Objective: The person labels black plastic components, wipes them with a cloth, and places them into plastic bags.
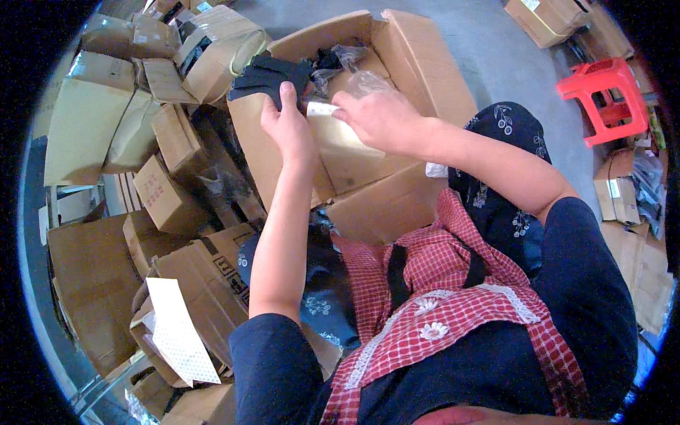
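My left hand (289, 131) is closed around a bundle of dark, flat pieces (265, 78) with strip-like ends, its thumb pointing up along the near side. The pieces' exact kind cannot be made out. My right hand (379, 120) pinches the edge of a pale label sheet (322, 109), just right of the bundle. Both hands are over an open cardboard box (421, 60) between my knees. Inside its far part lie clear plastic bags (347, 57) and more dark pieces. My right fingers hide part of the sheet.
Cardboard boxes (92, 276) are piled along the left. On one lies a white sheet of small labels (180, 333). A red plastic stool (605, 95) stands on the grey floor (478, 32) at the right, near more boxes (549, 20) and plastic bags (644, 184).
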A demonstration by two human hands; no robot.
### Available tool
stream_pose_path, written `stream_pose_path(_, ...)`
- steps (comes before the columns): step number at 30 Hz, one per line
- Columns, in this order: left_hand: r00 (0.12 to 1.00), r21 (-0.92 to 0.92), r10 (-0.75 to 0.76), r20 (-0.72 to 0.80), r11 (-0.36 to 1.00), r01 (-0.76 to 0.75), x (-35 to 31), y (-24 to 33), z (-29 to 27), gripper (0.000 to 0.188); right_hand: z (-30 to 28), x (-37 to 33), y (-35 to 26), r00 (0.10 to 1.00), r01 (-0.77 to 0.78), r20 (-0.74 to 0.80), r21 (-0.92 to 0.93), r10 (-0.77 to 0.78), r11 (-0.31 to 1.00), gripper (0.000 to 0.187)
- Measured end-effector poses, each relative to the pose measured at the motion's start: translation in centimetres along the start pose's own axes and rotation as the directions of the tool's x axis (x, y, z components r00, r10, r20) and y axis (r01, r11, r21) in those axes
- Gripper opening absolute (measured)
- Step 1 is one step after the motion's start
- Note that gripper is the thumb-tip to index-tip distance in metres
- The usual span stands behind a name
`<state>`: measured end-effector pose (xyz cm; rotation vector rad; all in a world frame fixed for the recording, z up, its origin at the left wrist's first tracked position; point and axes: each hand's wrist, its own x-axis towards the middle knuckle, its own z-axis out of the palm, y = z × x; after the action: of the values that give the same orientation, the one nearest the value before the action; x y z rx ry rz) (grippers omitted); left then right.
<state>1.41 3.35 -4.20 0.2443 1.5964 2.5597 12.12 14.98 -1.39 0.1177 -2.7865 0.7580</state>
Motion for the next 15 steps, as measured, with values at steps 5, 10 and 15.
stream_pose_path(5, 0.999, 0.246, 0.048, 0.001, 0.968, -0.047, -0.1, 0.8, 0.1, 0.017, -0.2, 0.1, -0.7, 0.998, -0.046, 0.044, 0.216, 0.038, 0.975, 0.025)
stream_pose_path(10, 0.999, 0.167, 0.023, 0.043, 0.986, -0.030, 0.0, 1.1, 0.2, 0.018, -0.1, 0.4, -0.2, 0.996, -0.083, -0.012, 0.264, 0.089, 0.961, 0.027)
stream_pose_path(15, 0.992, 0.326, 0.107, 0.064, 0.938, -0.122, -0.6, 2.0, 1.0, 0.019, 0.1, 1.1, 1.5, 0.995, -0.095, 0.018, 0.321, 0.094, 0.942, 0.029)
